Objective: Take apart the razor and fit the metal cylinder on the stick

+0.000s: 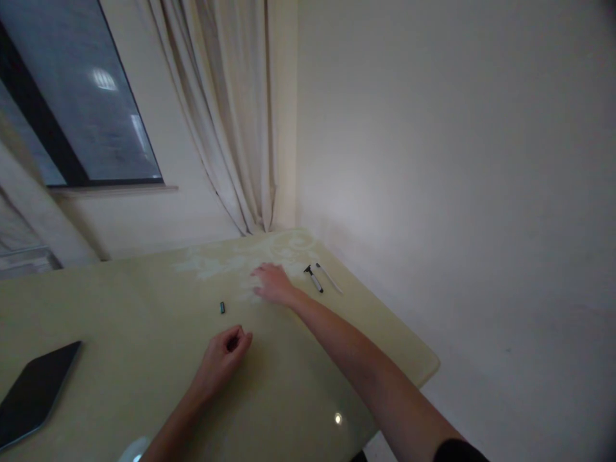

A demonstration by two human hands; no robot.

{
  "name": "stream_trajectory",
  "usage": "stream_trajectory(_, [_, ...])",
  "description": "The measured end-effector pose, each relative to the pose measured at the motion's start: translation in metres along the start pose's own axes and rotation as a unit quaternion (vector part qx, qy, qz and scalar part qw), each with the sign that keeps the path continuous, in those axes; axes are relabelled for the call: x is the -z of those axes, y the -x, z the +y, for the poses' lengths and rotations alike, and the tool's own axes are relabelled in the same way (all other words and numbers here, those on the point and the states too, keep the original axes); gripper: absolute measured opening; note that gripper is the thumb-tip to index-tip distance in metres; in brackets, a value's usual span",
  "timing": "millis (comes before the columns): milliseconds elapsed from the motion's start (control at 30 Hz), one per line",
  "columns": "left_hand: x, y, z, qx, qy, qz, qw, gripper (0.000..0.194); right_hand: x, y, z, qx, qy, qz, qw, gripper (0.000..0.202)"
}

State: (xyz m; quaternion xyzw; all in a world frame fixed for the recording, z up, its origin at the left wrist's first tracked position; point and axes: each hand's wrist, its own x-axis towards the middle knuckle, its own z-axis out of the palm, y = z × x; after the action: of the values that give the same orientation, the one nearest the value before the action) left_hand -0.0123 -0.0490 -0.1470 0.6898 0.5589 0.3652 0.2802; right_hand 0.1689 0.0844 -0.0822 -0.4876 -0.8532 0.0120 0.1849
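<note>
My left hand [224, 353] is loosely curled above the near part of the table [120, 327], with a dark hollow between thumb and fingers and nothing visible in it. Just beyond it lies a small dark cylinder [222, 308], perhaps a battery. My right hand [273, 283] reaches farther out, palm down and low over the tabletop, its fingers apart and holding nothing. To its right rest a razor [314, 279] with a grey and black handle and a slim white stick with a dark tip [329, 278], which looks like a toothbrush.
A dark flat device [36, 391], like a closed laptop, lies at the left. Part of a pale round item [135, 450] shows by my left forearm. A plain wall [457, 192] borders the table's right side. Curtains [235, 128] and a window [96, 96] stand behind.
</note>
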Motion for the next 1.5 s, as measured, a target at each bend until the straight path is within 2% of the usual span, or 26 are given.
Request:
stream_trajectory(67, [-0.009, -0.007, 0.01, -0.023, -0.033, -0.05, 0.998, 0.036, 0.017, 0.033, 0.045, -0.095, 0.011, 0.048, 0.994, 0.034])
stream_trajectory(133, [-0.027, -0.019, 0.025, -0.061, -0.081, -0.079, 0.992, 0.023, 0.026, 0.067, 0.086, -0.175, 0.023, 0.084, 0.981, 0.032])
stream_trajectory(233, [-0.068, -0.047, 0.058, -0.143, -0.178, -0.098, 0.969, 0.032, 0.026, 0.105, 0.128, -0.273, 0.035, 0.129, 0.953, 0.031])
stream_trajectory(267, [-0.083, -0.058, 0.07, -0.169, -0.225, -0.101, 0.954, 0.037, 0.024, 0.113, 0.136, -0.29, 0.03, 0.135, 0.947, 0.03])
stream_trajectory(333, [-0.113, -0.079, 0.092, -0.208, -0.353, -0.103, 0.907, 0.048, 0.018, 0.121, 0.144, -0.307, 0.01, 0.141, 0.941, 0.032])
stream_trajectory(433, [-0.143, -0.106, 0.113, -0.228, -0.386, -0.105, 0.888, 0.046, 0.012, 0.121, 0.145, -0.315, -0.013, 0.118, 0.942, 0.034])
stream_trajectory(500, [-0.153, -0.119, 0.116, -0.243, -0.394, -0.111, 0.88, 0.038, 0.01, 0.118, 0.145, -0.323, -0.011, 0.099, 0.941, 0.033])
stream_trajectory(600, [-0.156, -0.131, 0.112, -0.273, -0.409, -0.128, 0.861, 0.025, 0.01, 0.115, 0.145, -0.328, -0.01, 0.077, 0.942, 0.025])
stream_trajectory(733, [-0.144, -0.134, 0.103, -0.31, -0.431, -0.147, 0.835, 0.02, 0.01, 0.114, 0.144, -0.325, -0.012, 0.064, 0.943, 0.021])
stream_trajectory(833, [-0.121, -0.129, 0.095, -0.327, -0.447, -0.149, 0.819, 0.022, 0.011, 0.114, 0.144, -0.323, -0.011, 0.058, 0.945, 0.021])
stream_trajectory(967, [-0.068, -0.116, 0.069, -0.332, -0.467, -0.144, 0.807, 0.028, 0.013, 0.114, 0.144, -0.319, -0.004, 0.054, 0.946, 0.022])
stream_trajectory(1100, [-0.012, -0.1, 0.023, -0.322, -0.487, -0.143, 0.799, 0.03, 0.014, 0.114, 0.144, -0.311, 0.002, 0.052, 0.949, 0.021])
stream_trajectory(1167, [0.006, -0.091, 0.0, -0.302, -0.482, -0.139, 0.811, 0.03, 0.013, 0.114, 0.144, -0.305, 0.004, 0.051, 0.951, 0.022])
stream_trajectory(1233, [0.017, -0.083, -0.017, -0.288, -0.477, -0.132, 0.82, 0.031, 0.013, 0.114, 0.145, -0.302, 0.005, 0.051, 0.952, 0.022])
stream_trajectory(1300, [0.023, -0.078, -0.027, -0.272, -0.48, -0.129, 0.824, 0.036, 0.013, 0.114, 0.146, -0.3, 0.007, 0.05, 0.952, 0.023])
stream_trajectory(1500, [0.021, -0.076, -0.026, -0.229, -0.494, -0.12, 0.83, 0.046, 0.014, 0.115, 0.147, -0.297, 0.009, 0.05, 0.953, 0.026])
